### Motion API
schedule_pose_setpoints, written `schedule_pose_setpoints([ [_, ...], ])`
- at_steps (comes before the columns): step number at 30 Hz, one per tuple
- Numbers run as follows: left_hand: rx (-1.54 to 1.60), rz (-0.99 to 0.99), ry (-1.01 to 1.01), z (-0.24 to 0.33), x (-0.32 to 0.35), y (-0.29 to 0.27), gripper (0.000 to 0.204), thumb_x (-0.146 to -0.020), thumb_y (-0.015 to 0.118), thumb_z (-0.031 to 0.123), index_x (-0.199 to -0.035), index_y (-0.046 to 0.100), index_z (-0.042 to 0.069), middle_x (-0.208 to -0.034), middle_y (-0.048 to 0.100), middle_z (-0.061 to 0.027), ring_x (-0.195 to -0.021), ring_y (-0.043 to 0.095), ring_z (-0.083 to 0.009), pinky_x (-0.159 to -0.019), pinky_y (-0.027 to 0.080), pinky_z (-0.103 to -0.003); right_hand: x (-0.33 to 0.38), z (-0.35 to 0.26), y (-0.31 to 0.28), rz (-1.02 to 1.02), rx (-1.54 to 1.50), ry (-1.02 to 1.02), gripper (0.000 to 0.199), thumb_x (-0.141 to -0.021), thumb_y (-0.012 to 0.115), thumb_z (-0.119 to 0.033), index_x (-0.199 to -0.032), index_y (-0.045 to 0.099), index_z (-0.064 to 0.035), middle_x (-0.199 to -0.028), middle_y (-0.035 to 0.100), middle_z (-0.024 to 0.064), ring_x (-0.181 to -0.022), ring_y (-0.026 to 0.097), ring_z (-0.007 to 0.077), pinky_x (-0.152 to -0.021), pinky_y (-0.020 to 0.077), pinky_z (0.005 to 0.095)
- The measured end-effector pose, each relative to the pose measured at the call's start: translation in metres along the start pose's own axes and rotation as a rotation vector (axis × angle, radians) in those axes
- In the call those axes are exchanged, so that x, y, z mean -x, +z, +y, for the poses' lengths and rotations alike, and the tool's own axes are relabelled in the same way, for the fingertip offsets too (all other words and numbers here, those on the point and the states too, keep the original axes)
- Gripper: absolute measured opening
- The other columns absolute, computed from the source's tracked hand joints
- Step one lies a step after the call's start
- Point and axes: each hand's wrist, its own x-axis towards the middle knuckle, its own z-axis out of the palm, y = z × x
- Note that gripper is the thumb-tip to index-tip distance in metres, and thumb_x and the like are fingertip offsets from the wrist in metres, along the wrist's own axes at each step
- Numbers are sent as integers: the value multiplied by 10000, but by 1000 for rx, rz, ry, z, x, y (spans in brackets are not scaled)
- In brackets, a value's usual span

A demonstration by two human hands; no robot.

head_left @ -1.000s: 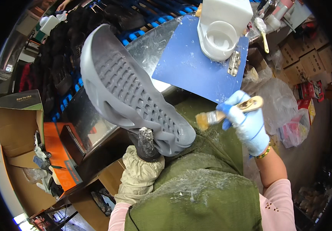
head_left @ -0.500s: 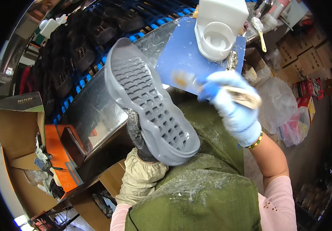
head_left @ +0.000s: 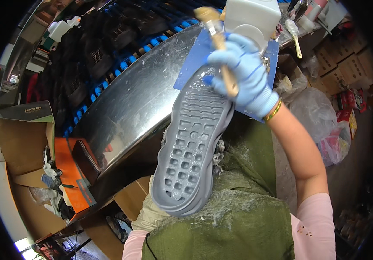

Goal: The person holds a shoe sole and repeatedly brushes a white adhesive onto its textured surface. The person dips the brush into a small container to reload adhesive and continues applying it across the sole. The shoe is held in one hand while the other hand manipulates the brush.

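A grey shoe sole (head_left: 188, 143) lies tilted over my lap with its pitted inner face up and its toe end pointing away. My left hand (head_left: 218, 152), in a dirty dark glove, grips the sole from underneath; only fingertips show past its right edge, and the rest is hidden. In a light blue glove, my right hand (head_left: 243, 71) is closed round the wooden handle of a paintbrush (head_left: 217, 40). The brush's yellowish bristles point up and away, beyond the sole's far end. Wet, shiny streaks show on that far part of the sole.
A white plastic container (head_left: 251, 19) stands on a blue clipboard (head_left: 187, 67) at the far side. Left of the sole runs a metal tabletop (head_left: 138, 86), with dark shoes (head_left: 95, 56) on a blue roller conveyor behind it. Another brush (head_left: 297, 39), cartons and plastic bags sit right.
The sole has swung more upright and moved nearer and right at its far end. My right hand has gone up and left with the paintbrush. My left hand is now mostly hidden.
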Motion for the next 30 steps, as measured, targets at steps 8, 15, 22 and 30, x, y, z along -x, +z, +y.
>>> schedule_pose_setpoints([
  [8,48,-54,8,-2,-6,2,600,-1042,541,419,-1479,451,18,-1379,596,-187,-1201,639,-314,-1015,549,-484,14,-5,-23,400,-791,331,219,-1018,640,-83,-1234,623,-48,-1312,657,130,-1138,639,148,-920,560,285],
  [15,101,-83,22,-18,-23,-6,590,-1050,523,414,-1480,451,16,-1388,592,-186,-1210,634,-318,-1033,537,-487,44,-84,-40,-130,-1040,878,264,-1013,654,-270,-1087,716,-24,-976,758,71,-743,667,86,-652,524,231],
  [22,119,-97,-10,-22,-26,-1,580,-1059,506,408,-1481,452,14,-1396,589,-186,-1219,629,-321,-1051,525,-490,65,-118,-54,0,-1387,1257,259,-996,697,-262,-1010,707,-4,-982,765,134,-711,707,106,-576,533,192],
  [30,139,-91,-63,-23,-19,1,569,-1068,487,402,-1482,452,12,-1407,584,-185,-1229,624,-325,-1071,512,-493,63,-79,-77,247,-1722,1045,425,-953,738,-369,-1136,637,1,-1035,741,207,-769,742,198,-573,573,235],
])
